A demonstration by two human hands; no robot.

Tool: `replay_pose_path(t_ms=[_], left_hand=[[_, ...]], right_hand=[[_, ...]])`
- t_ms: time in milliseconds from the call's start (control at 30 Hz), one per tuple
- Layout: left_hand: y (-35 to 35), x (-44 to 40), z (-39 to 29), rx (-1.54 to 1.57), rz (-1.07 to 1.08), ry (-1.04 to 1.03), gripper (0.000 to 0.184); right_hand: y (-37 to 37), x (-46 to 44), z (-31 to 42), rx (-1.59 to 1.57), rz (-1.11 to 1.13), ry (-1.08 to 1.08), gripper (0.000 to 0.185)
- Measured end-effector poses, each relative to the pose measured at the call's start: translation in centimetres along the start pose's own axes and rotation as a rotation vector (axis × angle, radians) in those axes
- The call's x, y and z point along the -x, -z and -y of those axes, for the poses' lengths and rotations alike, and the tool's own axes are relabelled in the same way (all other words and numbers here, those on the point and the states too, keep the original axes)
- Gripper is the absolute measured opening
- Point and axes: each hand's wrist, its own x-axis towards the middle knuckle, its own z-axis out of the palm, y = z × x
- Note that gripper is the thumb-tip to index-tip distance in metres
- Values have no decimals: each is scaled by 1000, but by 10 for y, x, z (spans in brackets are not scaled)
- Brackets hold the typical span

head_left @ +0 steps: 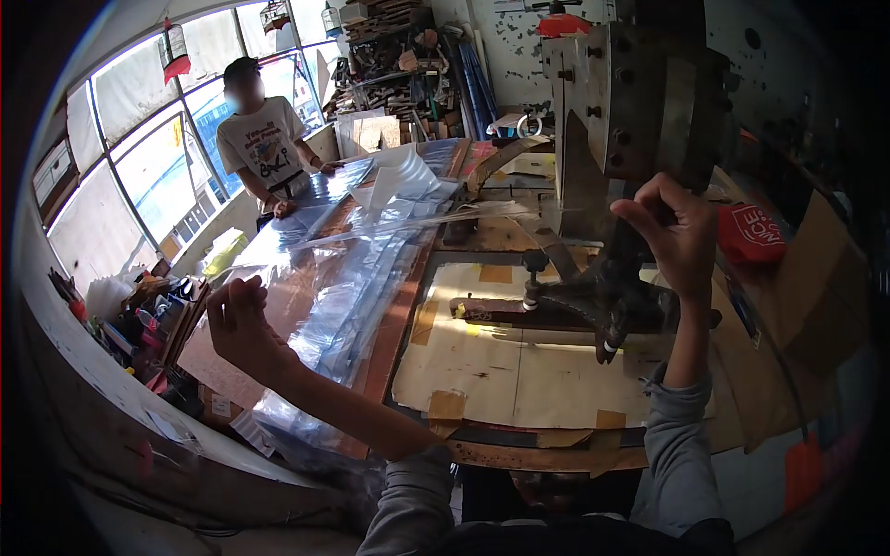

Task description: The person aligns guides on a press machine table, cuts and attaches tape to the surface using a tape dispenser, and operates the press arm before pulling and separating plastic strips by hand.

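My left hand (248,334) is raised over the left side of the bench, fingers curled in a pinch; I cannot make out what is in it. Below and beside it lie layers of clear plastic sheet (348,301). My right hand (684,239) is lifted beside the head of a heavy press machine (607,120), thumb and fingers pressed together; anything between them is too faint to tell. A pale board (482,380) with brown tape at its edges lies on the machine bed, under a dark metal clamp arm (575,301).
Across the bench at the far left stands a person (264,139) with both hands by the plastic sheets. A red bag (749,232) and a cardboard box (816,287) sit at right. Clutter (148,315) fills the left shelf; stacked scrap (399,65) stands behind.
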Motion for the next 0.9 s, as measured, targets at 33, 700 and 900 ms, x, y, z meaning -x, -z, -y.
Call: replay_pose_path(t_ms=[33,700,900], left_hand=[[-1,1,-1,2,6,-2,15],[-17,7,2,-159,372,-42,46],[-22,7,7,-48,301,-16,16]], right_hand=[[1,1,0,6,-1,5,31],[34,9,-10,7,36,-100,18],[40,10,-8,-34,86,-86,17]])
